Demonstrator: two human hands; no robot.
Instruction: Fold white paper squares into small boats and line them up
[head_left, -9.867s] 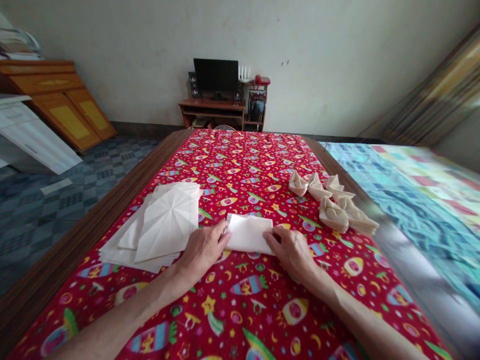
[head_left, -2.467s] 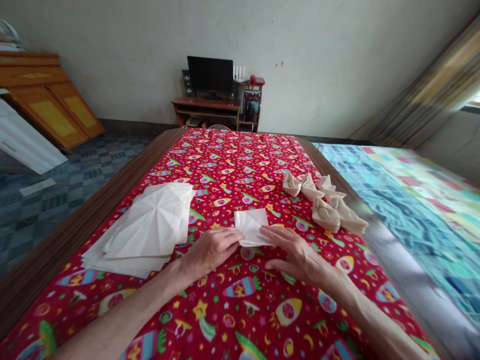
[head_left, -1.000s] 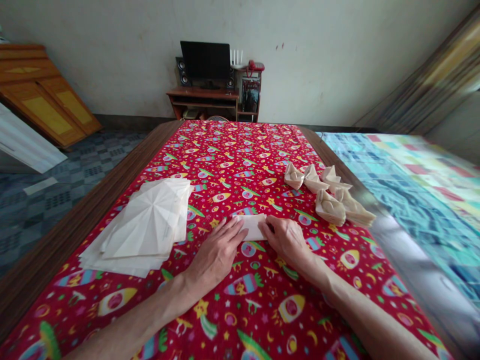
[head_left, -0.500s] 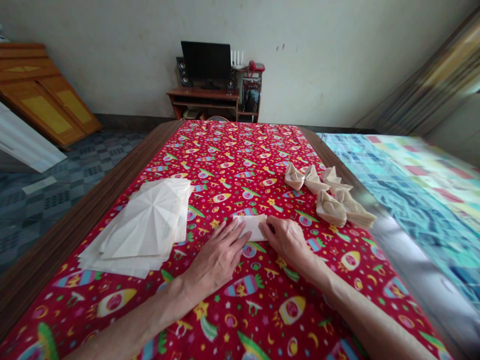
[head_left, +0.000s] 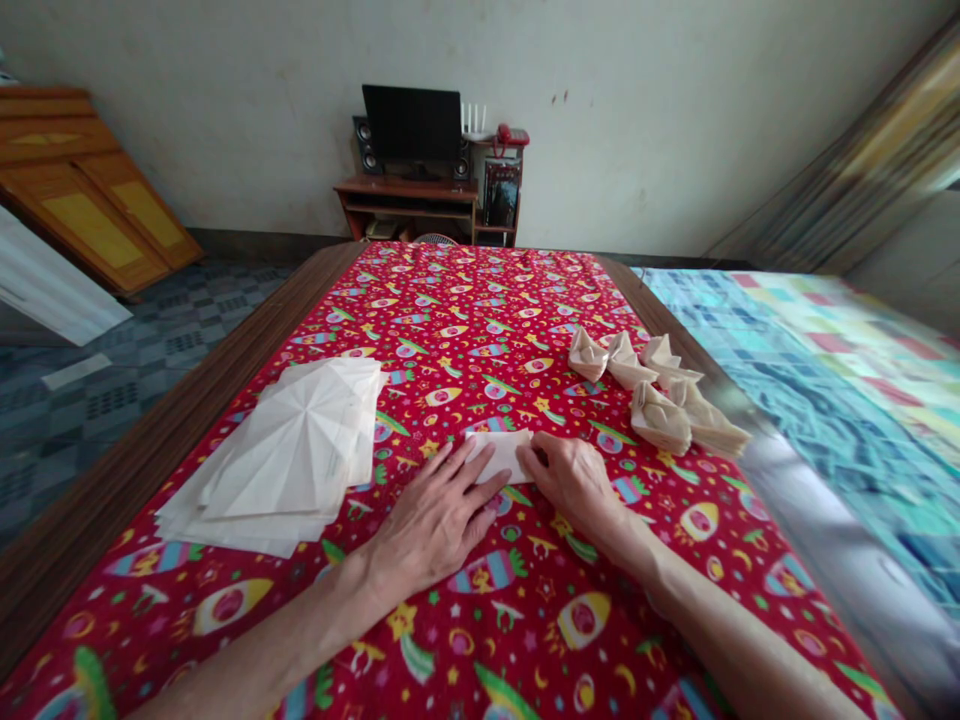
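Note:
A small folded white paper [head_left: 507, 453] lies on the red patterned tablecloth [head_left: 480, 330]. My left hand [head_left: 435, 515] lies flat, fingers stretched out, with its fingertips on the paper's left part. My right hand [head_left: 574, 482] presses down on the paper's right edge with its fingers held together. To the left sits a stack of creased white sheets [head_left: 292, 455]. To the right sits a cluster of folded cream paper shapes [head_left: 660, 400].
The table's wooden edge [head_left: 180, 420] runs along the left. A bed with a blue patchwork cover [head_left: 825, 400] adjoins on the right. Far back stands a desk with a monitor [head_left: 411, 125]. An orange cabinet [head_left: 90, 210] stands at the left wall.
Over ten seconds the paper has been folded from a wide rectangle into a small one. In the last second my left hand slid slightly back toward me; my right hand stayed put.

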